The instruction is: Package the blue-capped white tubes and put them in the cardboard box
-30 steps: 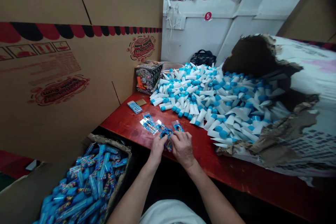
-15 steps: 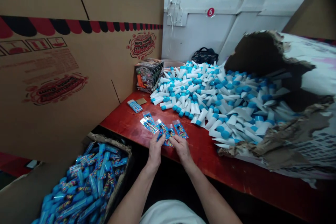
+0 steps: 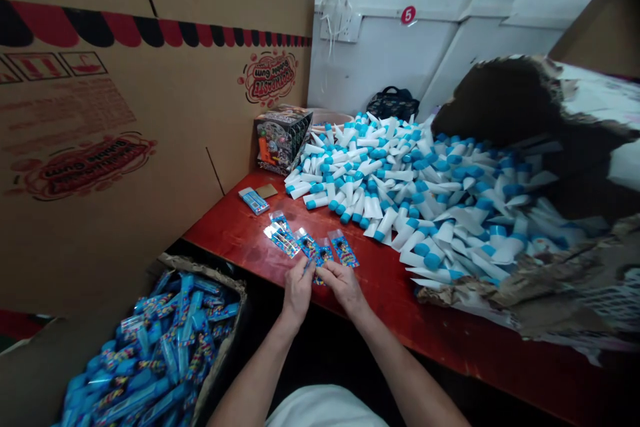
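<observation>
Head view — left hand [image 3: 298,292] and right hand [image 3: 344,285] now closer together.

So the big carton [image 3: 200,100] left of the left hand [image 3: 299,290] has "TOOTHPASTE Bubble Gum" printed in red, upside down from where I'm standing. Far logo [image 3: 271,77], up past that hand, reads fine; the near logo [image 3: 93,163], further out to its left, looks like the same words but blurry. There's small print [image 3: 65,107] above that one, no chance, plus boxed symbols [image 3: 45,67]. Beyond the right hand [image 3: 343,283], the wall [image 3: 380,53] has a red sticker [image 3: 408,15] with a white "5". Lettering on the packets [image 3: 324,251] by the fingertips? Too tiny, sorry.
</observation>
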`<state>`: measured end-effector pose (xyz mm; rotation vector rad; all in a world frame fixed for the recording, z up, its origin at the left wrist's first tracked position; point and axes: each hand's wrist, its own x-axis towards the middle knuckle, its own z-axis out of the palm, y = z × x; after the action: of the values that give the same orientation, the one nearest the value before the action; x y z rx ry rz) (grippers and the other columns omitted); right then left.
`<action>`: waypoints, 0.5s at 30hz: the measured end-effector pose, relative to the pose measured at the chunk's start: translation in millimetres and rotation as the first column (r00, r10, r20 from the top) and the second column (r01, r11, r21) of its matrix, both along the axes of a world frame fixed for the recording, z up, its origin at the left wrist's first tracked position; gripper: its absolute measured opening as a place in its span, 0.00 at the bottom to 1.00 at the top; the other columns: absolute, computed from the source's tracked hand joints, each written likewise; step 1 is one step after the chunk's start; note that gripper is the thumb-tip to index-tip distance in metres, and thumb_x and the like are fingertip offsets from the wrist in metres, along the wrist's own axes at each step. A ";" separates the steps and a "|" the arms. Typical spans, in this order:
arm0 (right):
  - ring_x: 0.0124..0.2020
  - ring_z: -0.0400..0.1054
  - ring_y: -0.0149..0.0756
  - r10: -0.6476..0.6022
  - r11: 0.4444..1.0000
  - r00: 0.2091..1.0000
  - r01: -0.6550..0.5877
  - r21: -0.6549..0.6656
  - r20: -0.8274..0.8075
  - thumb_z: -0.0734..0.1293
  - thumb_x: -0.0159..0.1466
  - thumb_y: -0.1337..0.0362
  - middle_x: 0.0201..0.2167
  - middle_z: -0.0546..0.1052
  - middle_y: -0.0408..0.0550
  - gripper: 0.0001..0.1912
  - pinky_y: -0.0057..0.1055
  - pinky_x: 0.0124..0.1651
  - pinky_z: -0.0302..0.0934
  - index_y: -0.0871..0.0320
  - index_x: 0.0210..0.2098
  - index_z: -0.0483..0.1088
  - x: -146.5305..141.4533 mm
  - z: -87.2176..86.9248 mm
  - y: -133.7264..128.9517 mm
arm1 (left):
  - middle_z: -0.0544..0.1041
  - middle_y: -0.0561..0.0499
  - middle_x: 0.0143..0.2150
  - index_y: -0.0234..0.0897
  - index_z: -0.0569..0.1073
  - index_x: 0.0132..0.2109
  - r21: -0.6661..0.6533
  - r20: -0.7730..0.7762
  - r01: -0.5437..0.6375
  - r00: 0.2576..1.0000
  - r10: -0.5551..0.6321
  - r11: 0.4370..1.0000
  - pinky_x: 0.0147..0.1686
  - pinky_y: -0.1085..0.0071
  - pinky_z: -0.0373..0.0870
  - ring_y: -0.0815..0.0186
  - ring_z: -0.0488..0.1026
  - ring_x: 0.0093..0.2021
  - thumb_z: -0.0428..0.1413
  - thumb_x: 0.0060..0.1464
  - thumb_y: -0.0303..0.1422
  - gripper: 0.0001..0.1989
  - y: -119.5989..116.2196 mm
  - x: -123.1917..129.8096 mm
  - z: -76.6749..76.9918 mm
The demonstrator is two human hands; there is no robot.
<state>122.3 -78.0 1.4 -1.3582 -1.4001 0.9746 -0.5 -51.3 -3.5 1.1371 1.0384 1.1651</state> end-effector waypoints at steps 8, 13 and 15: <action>0.38 0.63 0.41 -0.338 0.940 0.602 0.178 0.292 0.723 0.58 0.64 0.66 0.37 0.72 0.52 0.10 0.33 0.40 0.53 0.58 0.38 0.70 48.1 6.9 64.6 | 0.63 0.59 0.13 0.38 0.64 0.26 -0.324 0.397 -0.019 0.905 0.154 0.946 0.13 0.74 0.52 0.73 0.56 0.11 0.60 0.45 0.45 0.17 23.7 1.4 -7.3; 0.47 0.59 0.49 -0.330 0.942 0.118 0.110 0.318 0.937 0.59 0.60 0.74 0.47 0.70 0.60 0.14 0.43 0.47 0.47 0.59 0.43 0.70 78.1 5.7 109.6 | 0.64 0.58 0.13 0.37 0.65 0.27 -0.442 0.582 0.098 0.788 0.202 0.891 0.16 0.71 0.59 0.70 0.61 0.12 0.61 0.45 0.42 0.15 33.3 -8.2 -6.7; 0.45 0.60 0.49 -0.297 0.954 0.066 0.065 0.293 0.953 0.58 0.61 0.74 0.43 0.72 0.59 0.13 0.44 0.49 0.45 0.60 0.41 0.70 80.4 1.6 115.9 | 0.65 0.57 0.14 0.37 0.65 0.28 -0.457 0.620 0.108 0.750 0.230 0.883 0.16 0.70 0.60 0.69 0.61 0.12 0.60 0.47 0.40 0.13 35.4 -14.2 -7.5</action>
<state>202.7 37.8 3.0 -2.1258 -2.0972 -0.5806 -14.7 -15.9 -11.0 0.2426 0.7265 1.1544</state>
